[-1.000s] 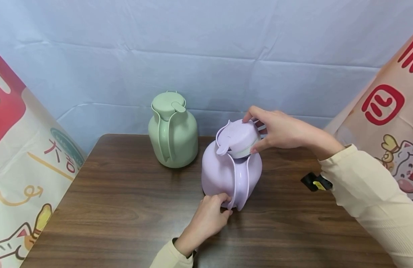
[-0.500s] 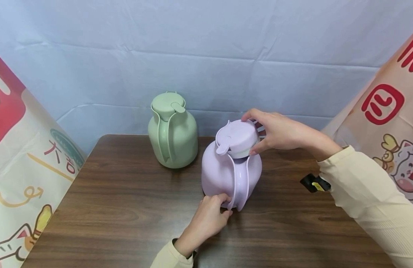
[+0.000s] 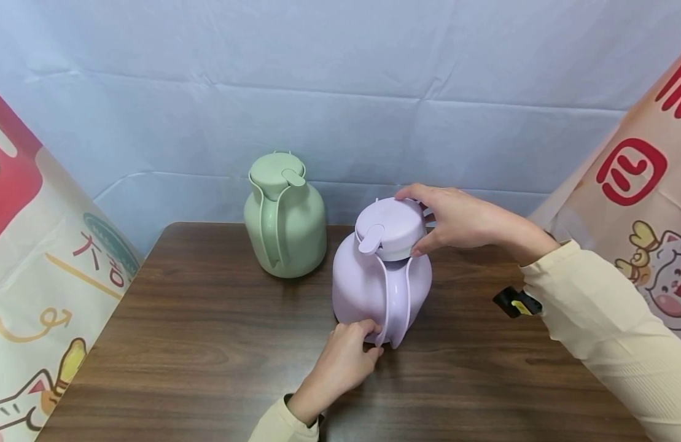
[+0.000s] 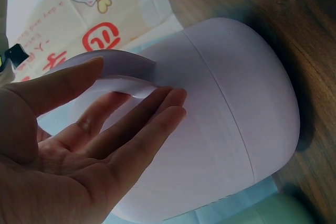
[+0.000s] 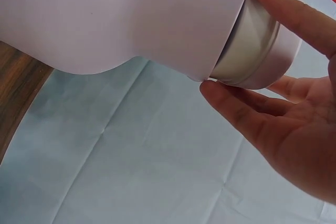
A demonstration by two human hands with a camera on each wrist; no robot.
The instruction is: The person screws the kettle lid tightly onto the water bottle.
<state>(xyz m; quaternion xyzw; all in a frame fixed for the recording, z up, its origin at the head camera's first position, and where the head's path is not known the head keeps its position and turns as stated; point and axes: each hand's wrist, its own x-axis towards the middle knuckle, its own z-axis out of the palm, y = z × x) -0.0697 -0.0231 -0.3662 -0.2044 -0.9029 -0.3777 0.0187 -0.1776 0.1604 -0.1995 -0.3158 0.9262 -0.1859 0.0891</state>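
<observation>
A lilac thermos jug [image 3: 358, 285] stands on the table, its handle facing me. My left hand [image 3: 348, 356] pinches the lower end of the handle [image 3: 397, 298] between thumb and fingers, as the left wrist view [image 4: 118, 85] shows too. My right hand [image 3: 456, 215] grips the side of the round lilac lid [image 3: 395, 218], thumb in front and fingers behind. The lid sits at the jug's mouth with its pale lower band [image 5: 249, 38] showing above the rim in the right wrist view. Its small lever [image 3: 371, 239] points towards the front left. How deep it sits is hidden.
A green thermos jug [image 3: 293, 227] with its lid on stands behind and left of the lilac one. The wooden table [image 3: 207, 344] ends at the back against a pale blue cloth [image 3: 318, 92]. Printed cloths hang at left [image 3: 58, 294] and right [image 3: 622, 202].
My right hand has shifted slightly left with the lid, which has turned a little and now covers more of the jug's left rim. The left hand and both jugs have stayed put.
</observation>
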